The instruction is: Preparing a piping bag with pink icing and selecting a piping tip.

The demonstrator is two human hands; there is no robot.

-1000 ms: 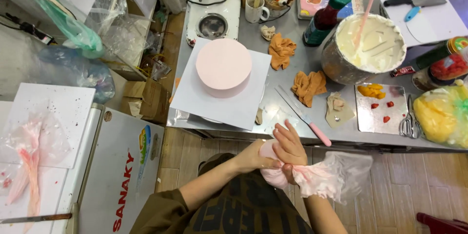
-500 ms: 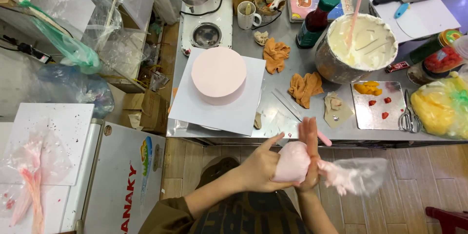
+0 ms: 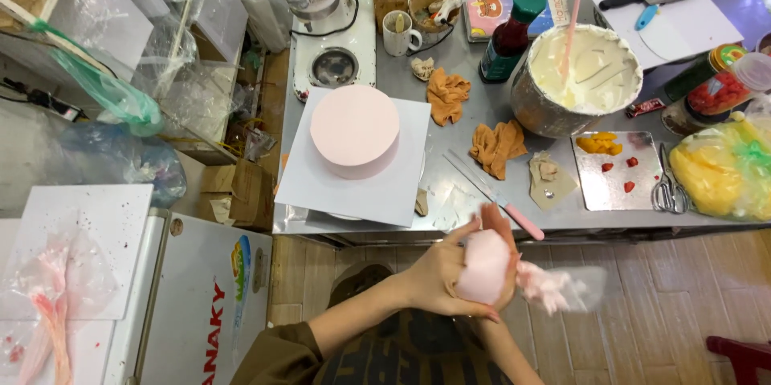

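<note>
Both my hands hold a clear piping bag [image 3: 483, 268] packed with pink cream, in front of the table's near edge. My left hand [image 3: 434, 274] cups the rounded, filled part from the left. My right hand [image 3: 502, 228] wraps it from behind and the right, fingers pointing up. The bag's loose, cream-smeared plastic tail [image 3: 562, 289] trails off to the right. A smooth pink round cake [image 3: 354, 130] sits on a white square board [image 3: 385, 192] on the steel table [image 3: 462, 124], up and left of my hands.
A pink-handled palette knife [image 3: 502, 207] lies just above my hands. Beyond it are orange cloths [image 3: 495, 144], a metal bowl of white cream [image 3: 582, 72] with a pink spatula, a silver board with fruit pieces [image 3: 614, 172], scissors [image 3: 666, 192], a yellow bag [image 3: 723, 168], a white stand mixer [image 3: 321, 0] and a mug [image 3: 399, 32].
My hands have gathered the bag from a slack, spread shape into a tight round ball. My right hand's fingers have come upright behind it, and the tail now hangs to the right.
</note>
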